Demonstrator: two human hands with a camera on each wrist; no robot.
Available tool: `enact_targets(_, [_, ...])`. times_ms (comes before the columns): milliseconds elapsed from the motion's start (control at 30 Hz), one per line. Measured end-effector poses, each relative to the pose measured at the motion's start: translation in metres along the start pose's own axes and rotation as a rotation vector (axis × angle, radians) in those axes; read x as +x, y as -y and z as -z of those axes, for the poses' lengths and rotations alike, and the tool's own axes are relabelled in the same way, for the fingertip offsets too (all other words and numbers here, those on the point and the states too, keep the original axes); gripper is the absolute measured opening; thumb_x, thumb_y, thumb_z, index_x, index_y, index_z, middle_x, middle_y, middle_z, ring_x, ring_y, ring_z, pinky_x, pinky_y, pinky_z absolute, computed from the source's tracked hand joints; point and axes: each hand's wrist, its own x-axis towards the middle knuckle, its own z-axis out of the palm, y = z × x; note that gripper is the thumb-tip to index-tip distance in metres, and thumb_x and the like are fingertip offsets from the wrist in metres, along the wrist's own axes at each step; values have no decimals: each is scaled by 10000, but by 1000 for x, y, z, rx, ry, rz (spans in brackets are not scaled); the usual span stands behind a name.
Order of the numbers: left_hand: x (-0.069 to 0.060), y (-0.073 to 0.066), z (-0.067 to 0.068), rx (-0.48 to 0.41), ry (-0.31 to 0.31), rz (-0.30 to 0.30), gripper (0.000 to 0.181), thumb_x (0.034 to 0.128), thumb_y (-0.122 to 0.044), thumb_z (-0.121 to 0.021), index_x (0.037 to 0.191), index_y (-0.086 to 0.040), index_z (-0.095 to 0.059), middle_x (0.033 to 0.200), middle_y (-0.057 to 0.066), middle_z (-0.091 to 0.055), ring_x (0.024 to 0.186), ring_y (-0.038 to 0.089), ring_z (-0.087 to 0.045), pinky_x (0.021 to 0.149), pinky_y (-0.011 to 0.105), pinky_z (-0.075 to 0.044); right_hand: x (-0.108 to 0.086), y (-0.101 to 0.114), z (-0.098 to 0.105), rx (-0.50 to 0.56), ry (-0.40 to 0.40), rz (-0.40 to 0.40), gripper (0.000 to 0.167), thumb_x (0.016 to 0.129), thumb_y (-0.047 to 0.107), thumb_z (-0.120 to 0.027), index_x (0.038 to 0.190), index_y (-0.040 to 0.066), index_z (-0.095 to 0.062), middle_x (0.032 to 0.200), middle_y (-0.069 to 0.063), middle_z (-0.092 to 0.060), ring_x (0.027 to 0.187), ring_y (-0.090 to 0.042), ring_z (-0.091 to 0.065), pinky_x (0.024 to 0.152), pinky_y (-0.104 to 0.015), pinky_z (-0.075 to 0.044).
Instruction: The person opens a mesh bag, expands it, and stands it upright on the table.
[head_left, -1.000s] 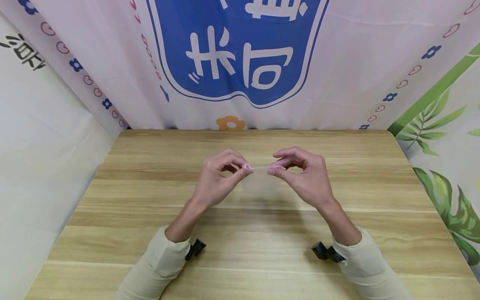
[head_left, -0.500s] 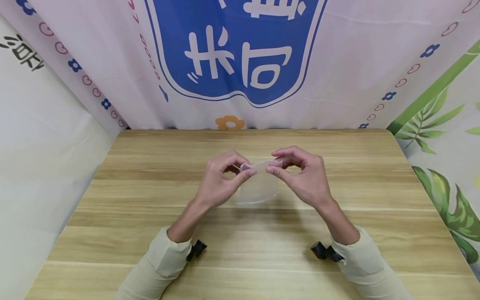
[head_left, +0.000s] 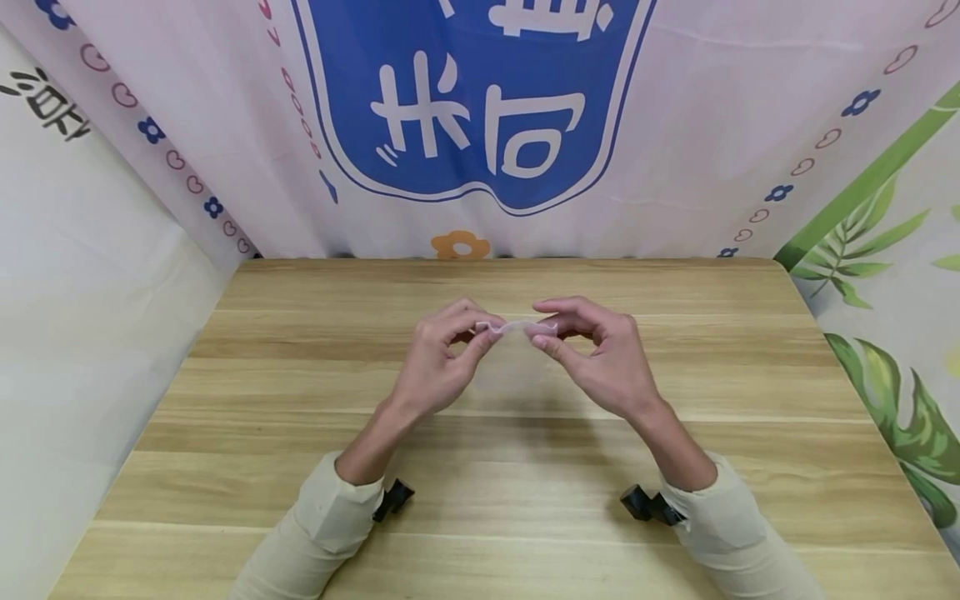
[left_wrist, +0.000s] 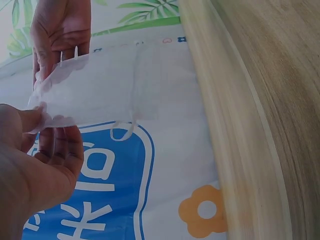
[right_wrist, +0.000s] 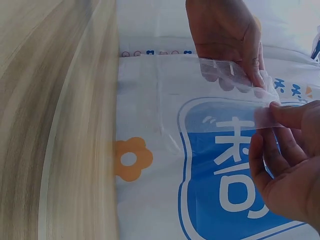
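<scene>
A thin see-through pouch (head_left: 512, 367) hangs between both hands above the tabletop. The left hand (head_left: 442, 358) pinches one end of its upper edge between thumb and fingers; the right hand (head_left: 600, 354) pinches the other end. Between the two grips that edge curves slightly. In the left wrist view the sheer pouch (left_wrist: 100, 90) spans from hand to hand, a thin white loop (left_wrist: 122, 131) hanging at its far end. Through the clear pouch (right_wrist: 170, 95) in the right wrist view, the fingers of the left hand (right_wrist: 225, 40) show behind the material.
A wood-grain table (head_left: 480, 517) lies under the hands. Behind it hangs a pale curtain (head_left: 697, 142) with a blue emblem and an orange flower. White cloth (head_left: 97, 250) stands on the left, leaf-patterned cloth (head_left: 900, 308) on the right. Small black devices (head_left: 393, 500) sit at both wrists.
The pouch swung up into fuller view half a second ago and now shows fainter below the fingers. The right hand has shifted slightly left. Both hands still pinch the edge.
</scene>
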Motion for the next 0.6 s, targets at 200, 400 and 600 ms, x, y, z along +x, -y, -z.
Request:
enact_targets(200, [-1, -2, -1, -15, 3, 5, 38, 978, -12, -763, 993, -20, -797, 969, 98, -735, 818, 132, -653, 763, 279, -646, -1, -1, -4, -6, -24, -12, 408, 814, -95, -877, 1193, -16, -747, 944, -144, -812, 857, -51, -736, 848, -185, -621])
enact_targets(400, [-1, -3, -2, -24, -3, 5, 26, 973, -36, -778, 979, -12, -784, 955, 101, -729, 810, 135, -650, 753, 247, -631, -2, -1, -6, -24, -29, 4, 383, 816, -87, -879, 1170, -18, -748, 932, -138, -821, 850, -45, -747, 839, -179, -618])
enact_targets(600, [0, -2, 0, -22, -30, -8, 31, 985, -36, -761, 987, -8, -773, 956, 109, -746, 845, 134, -679, 766, 259, -632, -1, -3, -5, -3, -55, 9, 362, 831, -101, -861, 1164, -16, -748, 920, -150, -818, 814, -46, -752, 831, -202, -630])
